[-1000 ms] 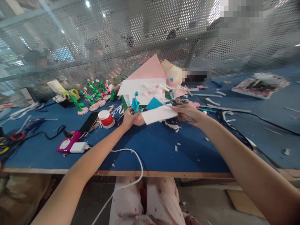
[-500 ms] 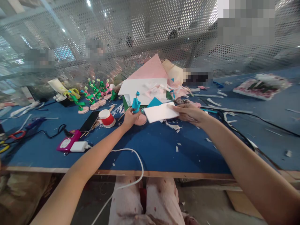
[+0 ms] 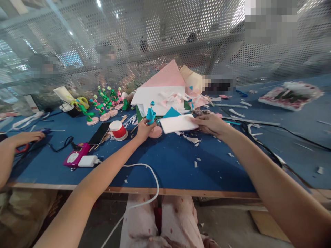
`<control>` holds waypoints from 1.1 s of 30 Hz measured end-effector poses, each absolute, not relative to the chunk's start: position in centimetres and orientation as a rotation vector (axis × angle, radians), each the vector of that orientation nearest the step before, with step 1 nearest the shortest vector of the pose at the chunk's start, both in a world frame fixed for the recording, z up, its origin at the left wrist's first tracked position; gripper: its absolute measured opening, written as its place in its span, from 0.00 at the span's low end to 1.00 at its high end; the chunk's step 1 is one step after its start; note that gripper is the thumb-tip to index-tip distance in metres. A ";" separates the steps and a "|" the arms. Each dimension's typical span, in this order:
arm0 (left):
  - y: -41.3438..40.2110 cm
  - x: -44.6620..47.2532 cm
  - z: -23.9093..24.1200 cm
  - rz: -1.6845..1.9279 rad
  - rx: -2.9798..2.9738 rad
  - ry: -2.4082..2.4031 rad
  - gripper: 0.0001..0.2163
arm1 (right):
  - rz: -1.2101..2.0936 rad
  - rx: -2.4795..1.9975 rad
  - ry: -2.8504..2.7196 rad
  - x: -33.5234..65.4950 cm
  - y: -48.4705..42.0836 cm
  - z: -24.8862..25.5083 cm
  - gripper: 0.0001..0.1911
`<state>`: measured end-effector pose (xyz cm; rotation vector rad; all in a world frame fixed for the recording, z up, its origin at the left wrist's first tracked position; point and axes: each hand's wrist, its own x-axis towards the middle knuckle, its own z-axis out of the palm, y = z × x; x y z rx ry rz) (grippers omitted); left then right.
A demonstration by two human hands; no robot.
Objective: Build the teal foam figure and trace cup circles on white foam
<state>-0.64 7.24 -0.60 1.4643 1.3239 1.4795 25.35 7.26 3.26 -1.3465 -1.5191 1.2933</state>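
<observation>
My left hand [image 3: 144,129] is closed around the lower part of a small blue paper figure [image 3: 150,115] on a round pink base [image 3: 156,132]. The figure stands upright, a coil of blue paper at its top. In my right hand [image 3: 208,124] is a flat white card [image 3: 178,124], pinched at its right end and held just right of the figure, over the pink base's side. Blue paper [image 3: 171,113] lies behind the card. Left of my left hand stands a red and white paper cup [image 3: 118,130].
Green and pink paper figures [image 3: 111,98] on pink bases stand at the back left. A purple power strip [image 3: 77,155] with a white charger and cable lies front left. A co-worker's hand [image 3: 28,137] reaches in at far left. Paper sheets [image 3: 160,81] lean against the mesh screen.
A co-worker's hand has come in from the left edge over the tools there. My hands keep their holds; the white card has barely shifted.
</observation>
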 end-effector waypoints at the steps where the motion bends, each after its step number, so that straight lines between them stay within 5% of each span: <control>1: 7.2 -0.6 -0.6 1.479 1.464 1.331 0.09 | 1.247 -1.411 -1.517 25.3 7.3 3.2 0.20; 20: 7.0 -0.5 -0.4 1.452 1.424 1.360 0.08 | 1.253 -1.360 -1.463 25.0 6.6 4.2 0.14; 33: 7.1 -0.5 -0.4 1.464 1.447 1.324 0.08 | 1.354 -1.255 -1.419 25.0 6.8 3.9 0.23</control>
